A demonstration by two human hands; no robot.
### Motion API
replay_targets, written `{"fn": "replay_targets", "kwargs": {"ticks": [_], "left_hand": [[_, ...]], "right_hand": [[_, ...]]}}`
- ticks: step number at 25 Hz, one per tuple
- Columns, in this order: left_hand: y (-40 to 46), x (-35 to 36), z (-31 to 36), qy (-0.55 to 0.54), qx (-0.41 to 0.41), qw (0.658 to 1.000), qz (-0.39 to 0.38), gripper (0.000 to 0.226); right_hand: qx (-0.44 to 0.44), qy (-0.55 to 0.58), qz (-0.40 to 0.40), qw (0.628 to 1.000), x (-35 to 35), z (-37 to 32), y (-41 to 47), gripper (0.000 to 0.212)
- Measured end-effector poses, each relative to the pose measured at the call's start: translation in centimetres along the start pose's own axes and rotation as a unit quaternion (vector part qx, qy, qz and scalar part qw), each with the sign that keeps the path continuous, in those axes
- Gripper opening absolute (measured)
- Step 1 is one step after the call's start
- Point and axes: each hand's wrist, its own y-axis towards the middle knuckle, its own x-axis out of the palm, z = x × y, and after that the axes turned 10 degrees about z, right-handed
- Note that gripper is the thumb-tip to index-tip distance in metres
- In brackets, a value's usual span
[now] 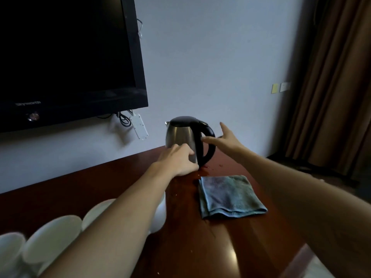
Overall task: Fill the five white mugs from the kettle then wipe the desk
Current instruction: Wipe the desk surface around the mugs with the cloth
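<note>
The left hand [176, 159] rested against the steel kettle [181, 139]; the right hand [224, 140] reached spread-fingered, empty, toward its handle [208, 145]. A hurried lift risked slopping water, and the left forearm lay over the white mugs [54, 235], liable to knock them.

cam: head only, single wide-angle | pose: above near desk [230, 233] edge, looking forward and down | facing: wall with tv [66, 57] upper left of frame, curtain [331, 77] right edge | range: close, forearms fill lower frame, kettle [180, 135] mid-frame | overlap: n/a, one view | edges bowed by lens
</note>
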Motion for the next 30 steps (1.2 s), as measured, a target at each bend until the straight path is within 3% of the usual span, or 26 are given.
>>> {"fn": "replay_targets", "kwargs": {"ticks": [3,5,6,8,12,14,30], "left_hand": [[-1.5,3.2,4.2,-0.062,0.018,0.997,-0.05,0.046],[-2.5,5.6,7.1,-0.045,0.026,0.994,-0.098,0.047],[-2.9,6.7,8.0,-0.028,0.023,0.993,-0.115,0.047],[-2.8,8.2,8.6,0.015,0.017,0.989,-0.149,0.051],[-2.8,8.9,7.3,0.097,0.021,0.974,-0.203,0.064],[-4.1,9.2,7.3,0.116,0.015,0.975,-0.191,0.064],[-23.6,2.8,4.4,0.118,-0.061,0.977,-0.168,0.069]], "right_hand": [[-0.05,-0.125,0.02,0.991,-2.8,2.9,-5.7,0.068],[-0.111,-0.211,-0.06,0.969,-3.8,5.4,-8.4,0.037],[-0.134,-0.251,-0.108,0.953,-4.1,6.5,-9.1,0.032],[-0.132,-0.295,-0.167,0.931,-4.2,8.2,-9.2,0.035],[-0.146,-0.382,-0.215,0.887,-3.6,8.9,-8.5,0.048],[-0.147,-0.414,-0.219,0.871,-3.7,8.8,-9.1,0.051],[-0.2,-0.424,-0.241,0.85,-1.8,1.8,-26.6,0.055]]}}
